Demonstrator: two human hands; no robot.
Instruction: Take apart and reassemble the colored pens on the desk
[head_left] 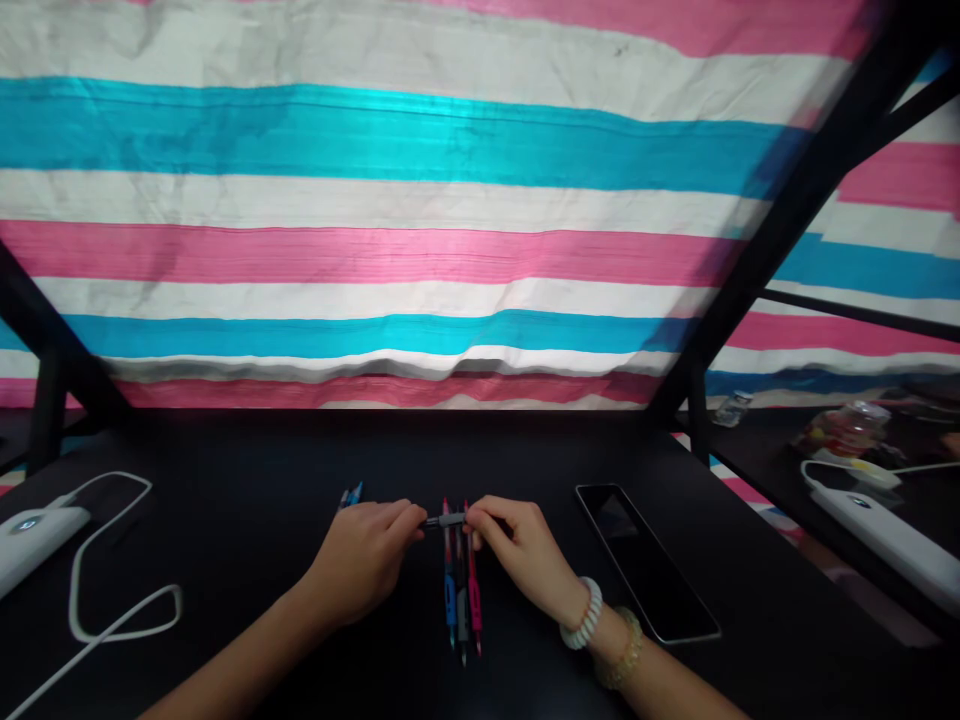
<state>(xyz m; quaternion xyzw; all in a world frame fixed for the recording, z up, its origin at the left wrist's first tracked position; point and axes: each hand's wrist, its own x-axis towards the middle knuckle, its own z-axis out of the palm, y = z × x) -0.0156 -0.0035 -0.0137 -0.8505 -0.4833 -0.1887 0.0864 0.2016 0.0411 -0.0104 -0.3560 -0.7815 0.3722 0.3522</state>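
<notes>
Between the fingertips of both hands a grey and black pen (450,520) is held crosswise. My left hand (364,555) pinches its dark end, and my right hand (514,550) pinches the grey end. Whether the pen is whole or in parts I cannot tell. Beneath it, side by side on the black table (300,450), lie a blue pen (450,598), a grey pen (463,612) and a pink pen (475,592), tips toward me. Behind my left hand the ends of some blue pens (354,494) stick out, the rest hidden.
Right of my hands lies a black phone (649,565). At the left edge is a white power bank (37,540) with a white cable (75,590). A black frame (750,285) borders a striped sheet (375,250). Another table at right holds jars (851,430) and a white device (885,535).
</notes>
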